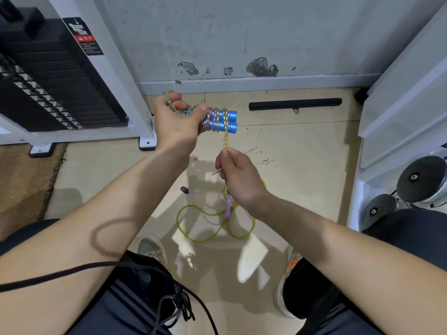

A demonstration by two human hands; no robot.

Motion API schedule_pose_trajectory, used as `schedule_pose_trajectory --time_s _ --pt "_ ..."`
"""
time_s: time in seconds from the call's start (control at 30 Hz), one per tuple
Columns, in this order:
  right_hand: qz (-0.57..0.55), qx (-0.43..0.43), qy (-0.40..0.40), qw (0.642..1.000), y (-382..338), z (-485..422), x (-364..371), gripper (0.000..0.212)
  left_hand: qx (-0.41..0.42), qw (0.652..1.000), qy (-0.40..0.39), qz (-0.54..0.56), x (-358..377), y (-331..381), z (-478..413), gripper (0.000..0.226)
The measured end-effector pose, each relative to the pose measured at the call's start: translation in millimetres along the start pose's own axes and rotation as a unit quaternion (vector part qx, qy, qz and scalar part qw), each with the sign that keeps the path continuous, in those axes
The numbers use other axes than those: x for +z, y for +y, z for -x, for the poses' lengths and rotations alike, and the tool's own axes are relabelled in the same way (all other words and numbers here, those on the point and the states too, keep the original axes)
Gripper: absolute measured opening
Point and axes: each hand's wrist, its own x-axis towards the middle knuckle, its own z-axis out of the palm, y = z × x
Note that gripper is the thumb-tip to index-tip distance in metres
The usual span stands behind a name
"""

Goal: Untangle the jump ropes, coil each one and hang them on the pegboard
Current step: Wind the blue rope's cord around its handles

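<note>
The left hand is clamping the blue handles. At their six o'clock, the right hand is pinching the braided rope, seemingly finishing the wrap. The green rope is lying uncoiled on the floor, and hanging is pending.

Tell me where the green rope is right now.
In the head view the green rope lies looped on the floor at centre, ahead of the shoes and just below the right hand, its purple handle beside that wrist.

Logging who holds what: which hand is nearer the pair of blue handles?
Left. The left hand grips the blue handles at one end; the right hand is below them, not touching, pinching the rope that runs down from them.
</note>
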Motion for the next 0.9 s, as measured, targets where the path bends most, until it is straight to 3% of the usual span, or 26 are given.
schedule_pose_trajectory --time_s 0.07,0.27,0.4,0.5,0.53,0.77,0.9 --pt "0.03 -0.032 -0.009 0.999 -1.4 -4.1 -6.9 0.038 -0.07 0.995 -0.012 0.065 0.2 1.8 0.5 0.039" --pt "0.172 -0.105 -0.047 0.978 -6.5 -2.5 -7.3 0.035 -0.14 0.982 -0.011 0.123 -0.6 -0.1 6.5 0.038" --pt "0.086 -0.082 -0.073 0.99 -3.2 -9.8 -13.4 0.036 -0.21 0.964 -0.021 0.16 -1.3 6.2 11.8 0.033" --pt "-0.003 -0.075 -0.132 0.988 -5.5 -12.0 -20.2 0.034 -0.264 0.953 -0.074 0.129 -6.1 13.9 13.2 0.001" --pt "-0.024 -0.066 -0.151 0.986 -7.5 -12.1 -22.7 0.034 -0.274 0.948 -0.096 0.127 -8.8 14.4 11.9 0.009" --pt "-0.078 -0.006 -0.188 0.979 -19.9 -21.3 -44.5 0.025 -0.249 0.96 -0.108 0.07 -12.6 17.9 8.4 0.012" --pt "-0.087 -0.025 -0.212 0.973 -21.2 -25.8 -57.8 0.028 -0.208 0.971 -0.118 0.0 -9.2 18.0 10.0 0.017"
